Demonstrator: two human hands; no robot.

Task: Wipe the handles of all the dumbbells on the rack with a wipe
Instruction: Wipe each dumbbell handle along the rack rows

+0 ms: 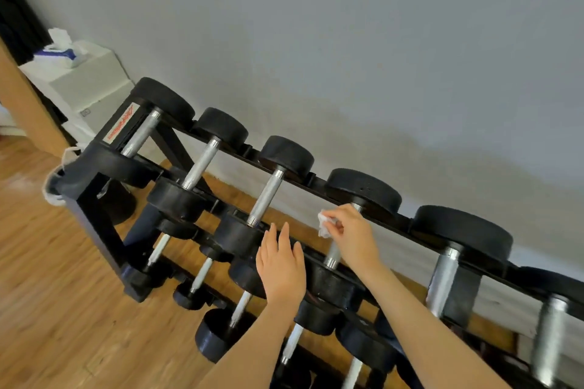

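– Hands? Right hand (354, 235) pinches a crumpled white wipe (325, 224) against the fourth dumbbell handle (333, 254) on the rack's (94, 199) top row.
– Left hand (281, 265)?
– Flat, fingers straight, resting near the third dumbbell's (243, 235) front head.

Top tier: open gaps between neighbouring dumbbell handles (266, 196); black heads (287, 155) close each gap's ends. Rear rail (319, 184) near wall (347, 57). Lower tiers crowded.
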